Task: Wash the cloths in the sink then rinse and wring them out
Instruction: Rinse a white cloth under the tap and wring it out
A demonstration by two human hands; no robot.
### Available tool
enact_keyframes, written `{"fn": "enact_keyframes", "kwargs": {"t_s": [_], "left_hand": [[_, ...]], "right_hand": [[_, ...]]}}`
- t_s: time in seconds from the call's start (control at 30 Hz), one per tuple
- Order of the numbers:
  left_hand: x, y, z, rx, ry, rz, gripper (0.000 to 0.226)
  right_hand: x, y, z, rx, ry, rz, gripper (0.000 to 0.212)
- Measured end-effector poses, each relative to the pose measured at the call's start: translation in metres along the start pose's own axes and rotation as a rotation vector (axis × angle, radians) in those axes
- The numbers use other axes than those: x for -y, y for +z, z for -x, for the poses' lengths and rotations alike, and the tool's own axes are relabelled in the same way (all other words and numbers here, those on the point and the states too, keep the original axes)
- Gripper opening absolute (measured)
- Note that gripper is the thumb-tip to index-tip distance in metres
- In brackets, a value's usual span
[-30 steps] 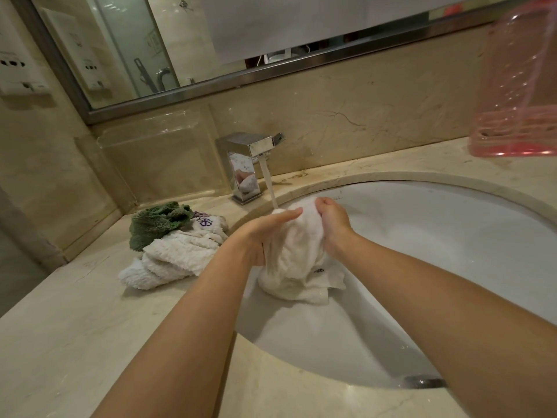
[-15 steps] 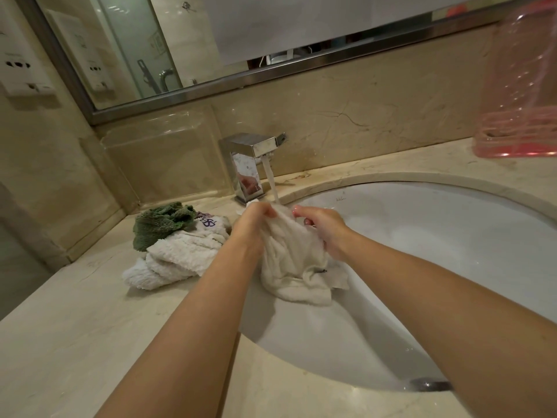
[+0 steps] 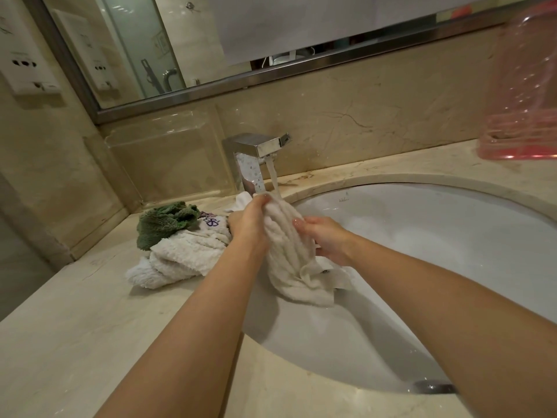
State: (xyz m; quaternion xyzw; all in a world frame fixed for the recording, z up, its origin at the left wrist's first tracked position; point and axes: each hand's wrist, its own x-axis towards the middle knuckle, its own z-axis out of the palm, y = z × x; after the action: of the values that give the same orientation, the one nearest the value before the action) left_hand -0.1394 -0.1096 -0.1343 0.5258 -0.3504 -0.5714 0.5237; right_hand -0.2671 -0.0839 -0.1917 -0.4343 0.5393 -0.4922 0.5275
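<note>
Cloth [image 3: 289, 251] gripped by both hands; sink [image 3: 452, 236] logo unreadable.

A beige marble counter [image 3: 75, 342] is carrying a white sink [image 3: 452, 251] set into it. A chrome faucet [image 3: 253, 158] is standing at the back edge. Left of the sink, a pile of cloths [image 3: 180, 251] is lying, a green cloth [image 3: 162, 221] on top. A pink transparent container [image 3: 524, 101] is sitting at the far right.

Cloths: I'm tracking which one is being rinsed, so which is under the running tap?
The white cloth gripped by the left hand and right hand over the sink; the green cloth and the other white cloths lie piled on the counter.
</note>
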Motion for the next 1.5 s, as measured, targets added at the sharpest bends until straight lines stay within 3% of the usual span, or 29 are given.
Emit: {"fn": "enact_keyframes", "kwargs": {"t_s": [0.17, 0.27, 0.37, 0.5, 0.63, 0.77, 0.9, 1.1, 1.2, 1.37, 1.5], "left_hand": [[0.004, -0.004, -0.012, -0.002, 0.0, -0.039, 0.053], [0.003, -0.003, -0.008, 0.152, -0.078, -0.119, 0.073], [0.005, 0.001, -0.001, 0.193, -0.035, -0.333, 0.096], [0.01, 0.005, 0.004, 0.157, 0.166, -0.62, 0.068], [0.014, 0.003, 0.005, 0.225, 0.177, -0.643, 0.087], [0.018, 0.002, 0.004, 0.234, 0.234, -0.723, 0.089], [0.015, 0.002, 0.005, 0.195, 0.214, -0.654, 0.087], [0.011, 0.006, 0.009, 0.019, 0.409, -0.403, 0.053], [0.008, 0.006, 0.008, -0.012, 0.444, -0.327, 0.042], [0.003, 0.005, 0.009, -0.073, 0.423, -0.155, 0.041], [0.002, 0.004, 0.008, -0.035, 0.243, -0.163, 0.027]], "right_hand": [[0.0, 0.004, -0.006, -0.138, -0.09, -0.108, 0.026], [0.001, 0.006, -0.004, -0.138, -0.083, -0.135, 0.033], [0.0, 0.004, -0.002, -0.136, -0.064, -0.161, 0.035], [0.003, -0.001, 0.002, -0.107, 0.019, -0.274, 0.04], [0.007, -0.004, 0.006, -0.094, 0.069, -0.378, 0.037], [0.006, -0.001, 0.004, -0.129, 0.098, -0.41, 0.026], [0.003, -0.003, 0.002, -0.136, 0.039, -0.285, 0.025], [0.0, -0.002, -0.004, -0.244, 0.027, -0.076, 0.012], [-0.002, -0.003, -0.008, -0.263, 0.097, -0.055, 0.04], [0.0, -0.006, -0.006, 0.106, 0.204, -0.037, 0.093], [-0.002, 0.001, -0.003, 0.238, 0.116, 0.04, 0.095]]}}
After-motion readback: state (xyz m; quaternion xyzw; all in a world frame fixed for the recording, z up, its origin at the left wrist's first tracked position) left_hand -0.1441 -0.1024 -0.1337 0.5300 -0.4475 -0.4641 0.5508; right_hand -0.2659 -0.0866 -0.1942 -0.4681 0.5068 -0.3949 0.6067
